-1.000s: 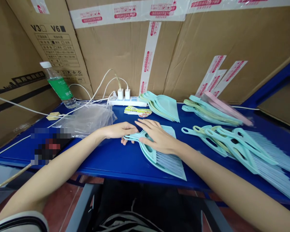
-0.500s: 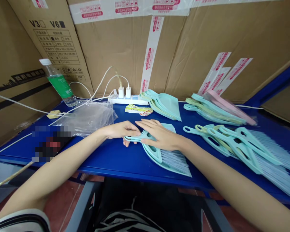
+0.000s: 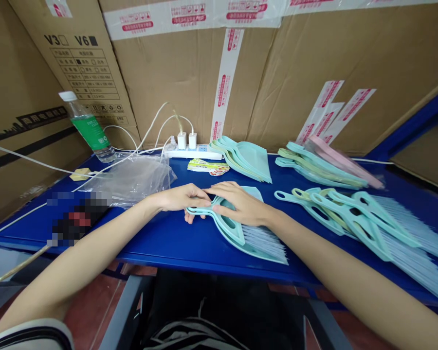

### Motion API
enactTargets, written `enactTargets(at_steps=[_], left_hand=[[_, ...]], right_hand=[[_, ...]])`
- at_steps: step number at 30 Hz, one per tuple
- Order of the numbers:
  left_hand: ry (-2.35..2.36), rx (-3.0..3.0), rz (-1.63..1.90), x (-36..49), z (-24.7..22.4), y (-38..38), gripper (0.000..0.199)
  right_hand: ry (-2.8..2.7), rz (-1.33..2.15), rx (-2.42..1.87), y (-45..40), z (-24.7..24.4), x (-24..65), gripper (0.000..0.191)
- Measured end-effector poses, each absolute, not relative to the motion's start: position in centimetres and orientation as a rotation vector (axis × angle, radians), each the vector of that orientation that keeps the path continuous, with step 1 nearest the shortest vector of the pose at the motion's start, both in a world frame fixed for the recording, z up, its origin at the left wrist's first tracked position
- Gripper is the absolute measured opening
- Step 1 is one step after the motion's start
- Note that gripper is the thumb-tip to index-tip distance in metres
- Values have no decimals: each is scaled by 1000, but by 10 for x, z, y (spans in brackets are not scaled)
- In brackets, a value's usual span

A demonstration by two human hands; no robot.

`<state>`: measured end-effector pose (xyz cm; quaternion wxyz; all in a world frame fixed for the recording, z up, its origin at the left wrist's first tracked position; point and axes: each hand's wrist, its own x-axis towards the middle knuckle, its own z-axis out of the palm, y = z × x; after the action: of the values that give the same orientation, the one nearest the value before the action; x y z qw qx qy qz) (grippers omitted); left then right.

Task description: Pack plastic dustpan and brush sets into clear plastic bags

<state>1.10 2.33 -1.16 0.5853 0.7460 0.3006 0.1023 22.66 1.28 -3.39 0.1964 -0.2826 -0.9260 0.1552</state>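
A mint-green hand brush [image 3: 237, 234] with pale bristles lies on a matching dustpan [image 3: 253, 192] near the front of the blue table. My left hand [image 3: 184, 198] is closed round the stacked handles, thumb above and fingers beneath. Across the brush's upper part rests my right hand [image 3: 239, 203], its palm down and fingers stretched toward the left hand. The bristles lie inside the pan, pointing to the lower right. My right hand hides part of the brush and the pan.
Several brushes [image 3: 365, 223] lie piled at right, with stacked dustpans [image 3: 324, 167] behind. More dustpans [image 3: 253, 158] stand near a power strip [image 3: 204, 153]. Left are clear plastic bags [image 3: 131, 177], a bottle [image 3: 91, 131], cables and a blurred dark object [image 3: 78, 218]. Cardboard [image 3: 190, 73] walls the back.
The view has shifted slightly. Both hands stay on the brush and dustpan in nearly the same pose.
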Motion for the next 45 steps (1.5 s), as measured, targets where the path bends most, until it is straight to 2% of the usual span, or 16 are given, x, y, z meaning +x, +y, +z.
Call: enactTargets(at_steps=[13, 20, 25, 35, 41, 45], left_hand=[[758, 1846, 153, 10, -10, 24, 35], [760, 1924, 83, 8, -8, 24, 21], [780, 2051, 98, 7, -6, 21, 21], [847, 2184, 121, 8, -7, 21, 21], [856, 2194, 91, 4, -3, 23, 21], [842, 2223, 25, -1, 3, 24, 22]], right_hand=[[-2586, 373, -763, 10, -33, 224, 32], [-2598, 295, -795, 14, -29, 228, 28], [-2458, 359, -897, 17, -33, 223, 22], [-2429, 333, -896, 21, -38, 220, 26], [-2408, 239, -914, 31, -40, 229, 37], [-2387, 131, -999, 34, -39, 234, 33]])
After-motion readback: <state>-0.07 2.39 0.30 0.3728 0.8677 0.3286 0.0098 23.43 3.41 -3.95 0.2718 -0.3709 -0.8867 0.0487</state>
